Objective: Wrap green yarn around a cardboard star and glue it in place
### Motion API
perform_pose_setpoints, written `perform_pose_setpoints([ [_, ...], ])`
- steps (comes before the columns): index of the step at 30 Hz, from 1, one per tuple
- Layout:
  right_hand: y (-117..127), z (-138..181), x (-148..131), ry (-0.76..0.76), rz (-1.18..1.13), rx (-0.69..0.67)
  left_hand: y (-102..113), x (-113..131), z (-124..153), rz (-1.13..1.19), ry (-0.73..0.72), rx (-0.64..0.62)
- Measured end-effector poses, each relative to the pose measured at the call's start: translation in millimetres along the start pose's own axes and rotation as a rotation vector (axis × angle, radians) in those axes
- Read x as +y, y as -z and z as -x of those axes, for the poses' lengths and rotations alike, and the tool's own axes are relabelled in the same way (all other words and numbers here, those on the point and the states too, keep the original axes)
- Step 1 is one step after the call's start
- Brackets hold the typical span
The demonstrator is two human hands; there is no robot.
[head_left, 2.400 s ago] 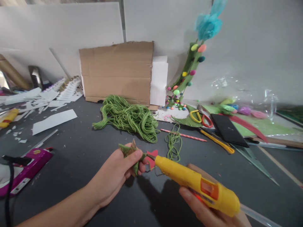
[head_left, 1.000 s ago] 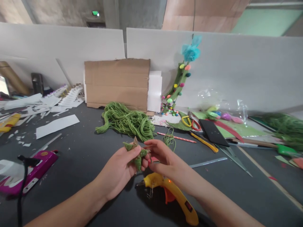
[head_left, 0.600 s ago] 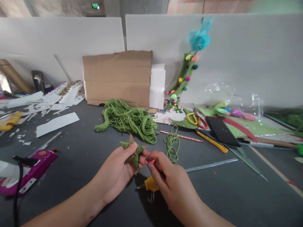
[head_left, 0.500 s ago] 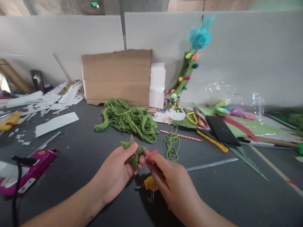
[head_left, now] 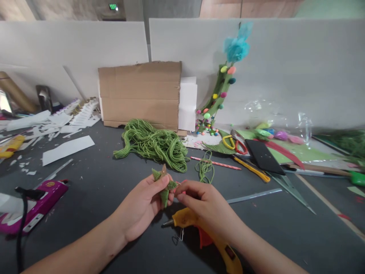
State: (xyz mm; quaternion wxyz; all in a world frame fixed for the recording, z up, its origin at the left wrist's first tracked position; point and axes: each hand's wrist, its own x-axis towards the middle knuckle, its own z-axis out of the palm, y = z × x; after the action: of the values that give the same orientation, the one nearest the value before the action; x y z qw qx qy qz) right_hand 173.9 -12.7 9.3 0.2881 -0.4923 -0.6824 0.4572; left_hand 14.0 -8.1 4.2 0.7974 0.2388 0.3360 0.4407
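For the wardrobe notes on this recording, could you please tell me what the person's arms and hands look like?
The left hand and right hand are bare: no gloves, rings or nail polish that I can make out. Both arms are uncovered to the picture's edge, with no sleeves, watch, bracelets or markings in view.

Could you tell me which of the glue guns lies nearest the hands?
The yellow glue gun just below the right hand; the magenta one lies far left.

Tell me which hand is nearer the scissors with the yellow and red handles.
Right. The right hand lies nearer the viewer and left of the scissors; the left hand, gripping the yarn-wrapped star, is farther left.
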Motion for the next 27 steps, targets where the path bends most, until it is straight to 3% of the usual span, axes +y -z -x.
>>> perform_pose_setpoints([
  [4,10.0,-4.2,4.1,-0.047,-0.033,-0.036,1.5,-1.1,1.4,-0.079,0.068,-0.107],
  [11,14.9,-4.4,-0.6,-0.051,0.023,-0.016,0.2,0.3,4.5,-0.196,0.146,-0.189],
  [20,17.6,2.8,-14.0,-0.008,0.129,0.02,-0.6,-5.7,2.6,-0.376,0.21,-0.106],
  [27,16.4,14.1,-24.3,0.019,0.203,0.065,-2.5,-5.4,1.1,-0.47,0.104,-0.06],
])
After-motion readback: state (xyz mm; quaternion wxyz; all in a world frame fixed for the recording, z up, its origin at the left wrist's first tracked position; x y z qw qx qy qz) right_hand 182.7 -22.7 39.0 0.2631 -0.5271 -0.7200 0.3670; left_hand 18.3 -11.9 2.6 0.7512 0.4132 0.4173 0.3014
